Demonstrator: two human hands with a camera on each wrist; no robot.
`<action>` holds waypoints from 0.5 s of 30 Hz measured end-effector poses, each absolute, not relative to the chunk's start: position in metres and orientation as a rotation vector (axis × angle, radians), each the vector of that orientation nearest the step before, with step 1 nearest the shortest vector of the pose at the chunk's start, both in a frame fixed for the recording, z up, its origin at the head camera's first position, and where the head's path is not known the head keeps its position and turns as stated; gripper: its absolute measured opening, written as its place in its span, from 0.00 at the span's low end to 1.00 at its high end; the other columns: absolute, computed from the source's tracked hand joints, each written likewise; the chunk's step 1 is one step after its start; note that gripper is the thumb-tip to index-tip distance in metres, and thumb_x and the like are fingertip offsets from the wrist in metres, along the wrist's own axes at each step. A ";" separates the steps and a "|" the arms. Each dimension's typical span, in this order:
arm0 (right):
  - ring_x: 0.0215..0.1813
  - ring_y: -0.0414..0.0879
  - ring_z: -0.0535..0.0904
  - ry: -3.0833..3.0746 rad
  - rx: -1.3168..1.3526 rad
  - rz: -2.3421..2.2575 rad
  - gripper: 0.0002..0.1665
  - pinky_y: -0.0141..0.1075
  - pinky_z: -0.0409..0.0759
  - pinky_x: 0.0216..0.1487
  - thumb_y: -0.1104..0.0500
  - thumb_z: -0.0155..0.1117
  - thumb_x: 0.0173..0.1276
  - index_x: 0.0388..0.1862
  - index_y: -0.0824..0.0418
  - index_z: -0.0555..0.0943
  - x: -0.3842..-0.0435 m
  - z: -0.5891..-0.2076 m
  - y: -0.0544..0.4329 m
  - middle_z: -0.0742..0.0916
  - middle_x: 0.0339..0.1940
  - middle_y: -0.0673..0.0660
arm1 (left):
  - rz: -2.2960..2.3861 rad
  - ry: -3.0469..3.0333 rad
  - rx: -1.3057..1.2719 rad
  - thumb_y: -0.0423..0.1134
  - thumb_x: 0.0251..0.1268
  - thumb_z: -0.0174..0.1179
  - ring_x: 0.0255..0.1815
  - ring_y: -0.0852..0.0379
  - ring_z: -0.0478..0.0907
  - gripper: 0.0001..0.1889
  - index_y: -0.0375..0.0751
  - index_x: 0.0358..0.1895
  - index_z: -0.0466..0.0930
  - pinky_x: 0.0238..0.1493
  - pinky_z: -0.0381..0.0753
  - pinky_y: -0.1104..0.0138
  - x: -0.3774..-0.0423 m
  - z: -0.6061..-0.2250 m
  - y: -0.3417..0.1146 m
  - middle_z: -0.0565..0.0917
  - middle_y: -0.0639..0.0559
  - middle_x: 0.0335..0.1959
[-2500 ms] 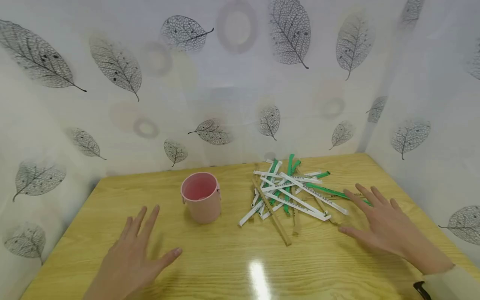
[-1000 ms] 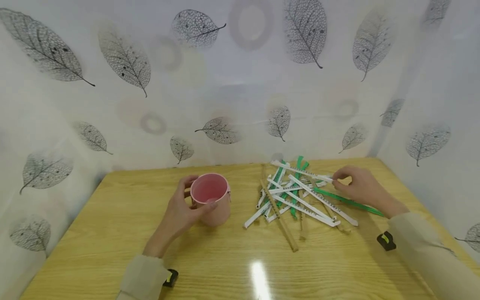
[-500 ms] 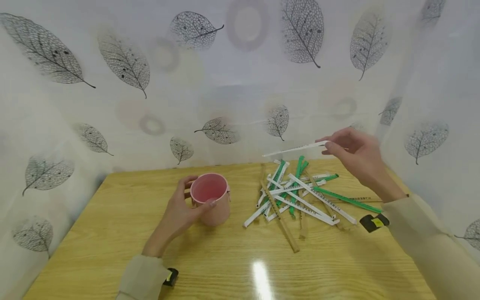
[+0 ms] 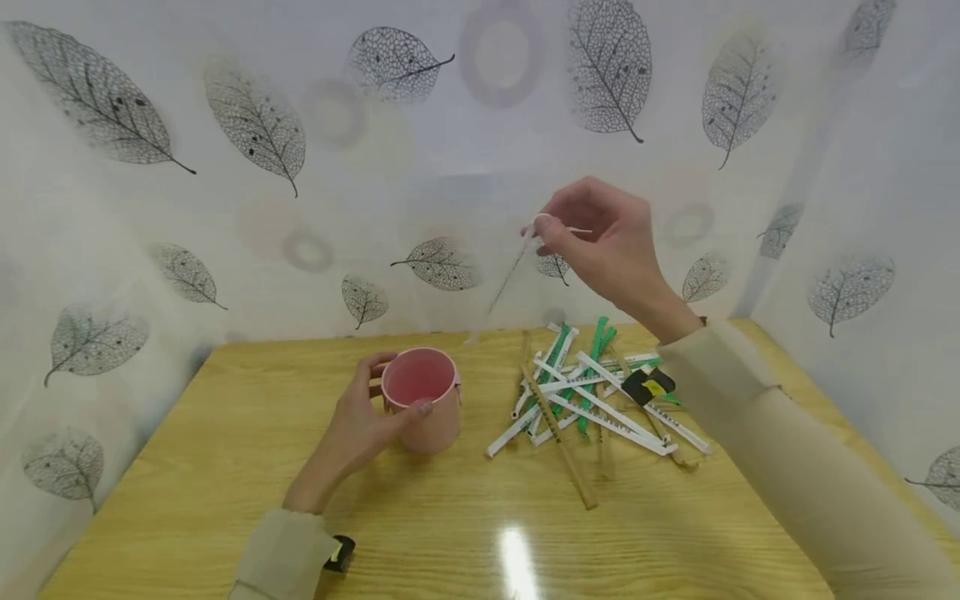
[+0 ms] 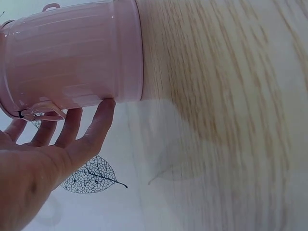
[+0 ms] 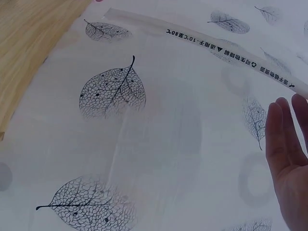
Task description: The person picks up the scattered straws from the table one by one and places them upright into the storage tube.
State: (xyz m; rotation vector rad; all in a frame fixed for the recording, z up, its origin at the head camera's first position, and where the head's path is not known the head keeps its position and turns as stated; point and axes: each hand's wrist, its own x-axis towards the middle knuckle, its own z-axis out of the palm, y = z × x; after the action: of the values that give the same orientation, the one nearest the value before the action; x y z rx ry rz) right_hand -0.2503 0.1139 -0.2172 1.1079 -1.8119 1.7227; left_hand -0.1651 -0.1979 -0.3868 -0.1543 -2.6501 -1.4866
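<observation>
A small pink bucket [image 4: 437,423] stands upright on the wooden table. My left hand [image 4: 362,432] holds it, thumb at the near rim and fingers round its left side; the left wrist view shows those fingertips against the bucket's wall [image 5: 67,62]. Above the back edge of the table, my right hand [image 4: 611,246] pinches one end of a white paper-wrapped straw [image 4: 512,271]. The straw slants down and left, its lower end above and right of the bucket. In the right wrist view, dark printing runs along the straw's wrapper [image 6: 207,43].
Right of the bucket lies a loose heap of wrapped straws in white, green and brown, with a brown straw [image 4: 573,467] reaching toward the front. A pale curtain [image 4: 465,192] with leaf prints hangs behind the table [image 4: 420,533] and at both sides.
My left hand has taken hold of the bucket. My right hand has picked a white straw from the heap, lifted it and carried it left toward the bucket.
</observation>
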 end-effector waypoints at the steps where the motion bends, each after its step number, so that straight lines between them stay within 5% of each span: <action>1: 0.37 0.45 0.89 -1.822 1.117 1.715 0.02 0.39 0.90 0.41 0.72 0.64 0.68 0.39 0.71 0.82 -0.251 -0.214 0.107 0.91 0.34 0.52 | -1.484 -2.653 -0.150 0.56 0.58 0.74 0.68 0.38 0.74 0.45 0.51 0.75 0.59 0.64 0.80 0.47 -0.165 -0.386 -0.198 0.72 0.44 0.68; 15: 0.35 0.44 0.87 -2.076 1.295 1.571 0.06 0.38 0.89 0.40 0.67 0.66 0.70 0.44 0.68 0.83 -0.254 -0.220 0.041 0.89 0.38 0.59 | -1.496 -2.681 -0.143 0.58 0.57 0.74 0.67 0.41 0.74 0.46 0.54 0.75 0.58 0.59 0.83 0.49 -0.166 -0.384 -0.201 0.72 0.48 0.68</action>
State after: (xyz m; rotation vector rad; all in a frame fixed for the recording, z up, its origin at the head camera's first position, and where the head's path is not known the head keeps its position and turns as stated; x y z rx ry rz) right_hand -0.2542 0.0412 -0.2200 1.2953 -2.0761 1.5709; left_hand -0.1660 -0.2009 -0.3842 -0.1433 -2.6812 -1.4961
